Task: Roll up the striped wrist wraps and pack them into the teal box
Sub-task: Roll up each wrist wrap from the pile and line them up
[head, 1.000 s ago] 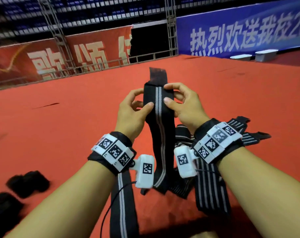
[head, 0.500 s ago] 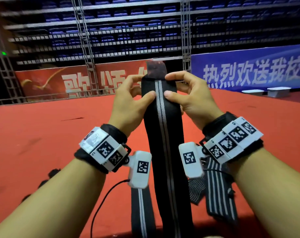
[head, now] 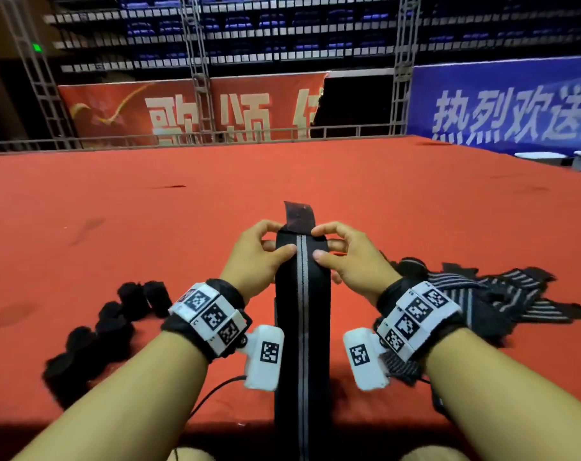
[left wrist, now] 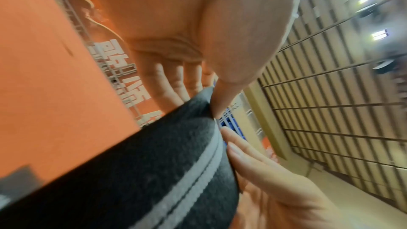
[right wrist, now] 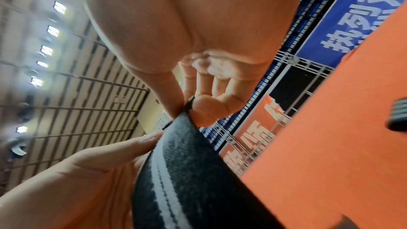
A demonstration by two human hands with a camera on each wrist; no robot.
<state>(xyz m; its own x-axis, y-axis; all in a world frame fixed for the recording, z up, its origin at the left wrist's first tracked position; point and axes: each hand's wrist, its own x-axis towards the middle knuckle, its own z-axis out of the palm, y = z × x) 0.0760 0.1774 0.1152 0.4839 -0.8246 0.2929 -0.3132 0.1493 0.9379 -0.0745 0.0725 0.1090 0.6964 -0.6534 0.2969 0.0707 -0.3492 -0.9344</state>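
Head view, frame centre: both hands, left hand [head: 256, 257] and right hand [head: 348, 261], pinched the wrist wrap's [head: 302, 314] top end; rolling seemed about to begin, needing a tight first fold.

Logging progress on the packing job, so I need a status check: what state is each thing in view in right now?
Held wrist wrap: unrolled, hanging straight, top end pinched.
Left hand: pinching the wrap's top.
Right hand: pinching the wrap's top.
Rolled wraps: rolled, lying on the red surface.
Loose wraps: unrolled, heaped.
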